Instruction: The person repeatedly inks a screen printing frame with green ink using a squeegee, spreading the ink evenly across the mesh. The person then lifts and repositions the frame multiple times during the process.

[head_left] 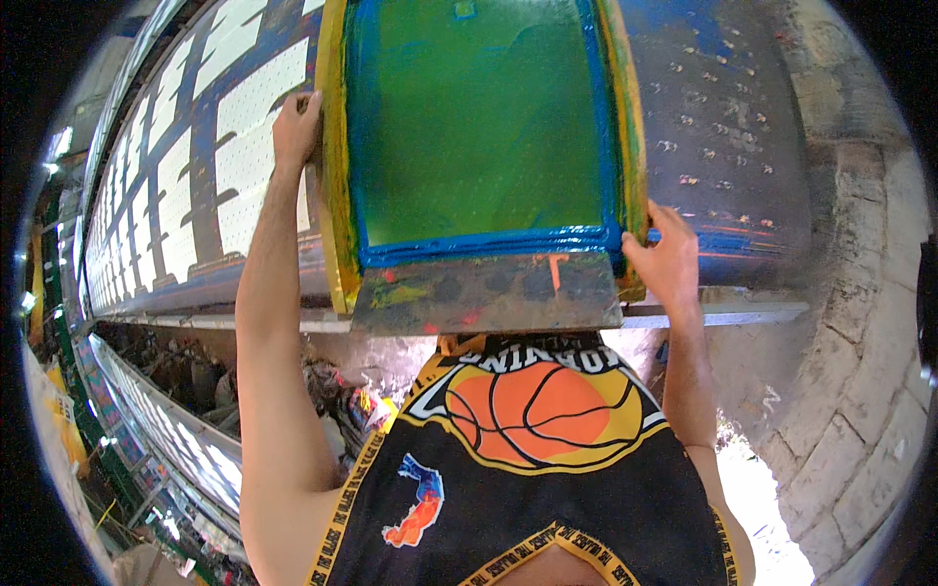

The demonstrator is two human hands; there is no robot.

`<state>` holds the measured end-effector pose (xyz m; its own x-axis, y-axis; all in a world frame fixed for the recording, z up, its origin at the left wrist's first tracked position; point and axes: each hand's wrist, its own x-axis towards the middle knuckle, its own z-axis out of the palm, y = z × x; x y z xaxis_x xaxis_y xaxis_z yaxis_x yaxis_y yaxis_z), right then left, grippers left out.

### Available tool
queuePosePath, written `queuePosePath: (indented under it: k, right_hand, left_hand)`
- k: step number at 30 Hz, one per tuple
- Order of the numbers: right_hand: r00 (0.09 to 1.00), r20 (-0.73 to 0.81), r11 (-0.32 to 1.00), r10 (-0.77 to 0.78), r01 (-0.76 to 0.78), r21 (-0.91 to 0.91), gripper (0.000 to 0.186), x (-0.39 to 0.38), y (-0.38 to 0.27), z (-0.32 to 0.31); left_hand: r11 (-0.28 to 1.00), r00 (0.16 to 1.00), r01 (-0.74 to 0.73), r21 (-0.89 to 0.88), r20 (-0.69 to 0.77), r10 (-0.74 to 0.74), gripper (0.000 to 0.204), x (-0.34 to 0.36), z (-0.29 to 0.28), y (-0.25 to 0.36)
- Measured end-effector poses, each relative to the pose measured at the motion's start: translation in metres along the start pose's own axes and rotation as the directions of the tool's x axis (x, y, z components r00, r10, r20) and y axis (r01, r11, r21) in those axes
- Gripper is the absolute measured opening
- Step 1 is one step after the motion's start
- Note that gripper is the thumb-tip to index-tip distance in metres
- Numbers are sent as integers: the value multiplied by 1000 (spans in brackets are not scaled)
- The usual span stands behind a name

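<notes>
In front of me lies a screen-printing frame (334,176) with yellow-stained wooden sides. Its green mesh (479,127) is edged with blue ink or tape. My left hand (296,129) is closed around the frame's left side, partway up. Lower down, my right hand (666,252) grips the right side close to the near corner, thumb against the edge. A dark, paint-smeared flap (489,296) sticks out from the frame's near end toward my body. Whatever lies beneath the mesh is hidden.
The long dark printing table (708,146) runs left and right under the frame. Rows of white cut pieces (259,107) lie on its left part. Along the near edge runs a pale rail (723,313). At right stands a block wall (850,430); cluttered rags (332,391) lie below left.
</notes>
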<state>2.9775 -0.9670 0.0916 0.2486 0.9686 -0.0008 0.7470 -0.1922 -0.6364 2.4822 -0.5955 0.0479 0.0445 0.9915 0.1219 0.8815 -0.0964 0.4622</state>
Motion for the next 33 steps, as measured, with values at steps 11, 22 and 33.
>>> queuePosePath:
  k: [11,22,33]
  right_hand:
    - [950,55,920,308,-283,-271,69,-8,-23,0]
    - [747,529,837,-404,535,-116,59,-62,-169,61]
    - [900,290,823,-326,421,-381,43,-48,-198,95]
  left_hand:
    - [999,1000,-18,27,-16,19,52,-5,8,1]
    - [998,991,-42,-45,-133,36,51,1,22,-6]
    - [991,984,-74,-114,-169,54,45,0,32,-4]
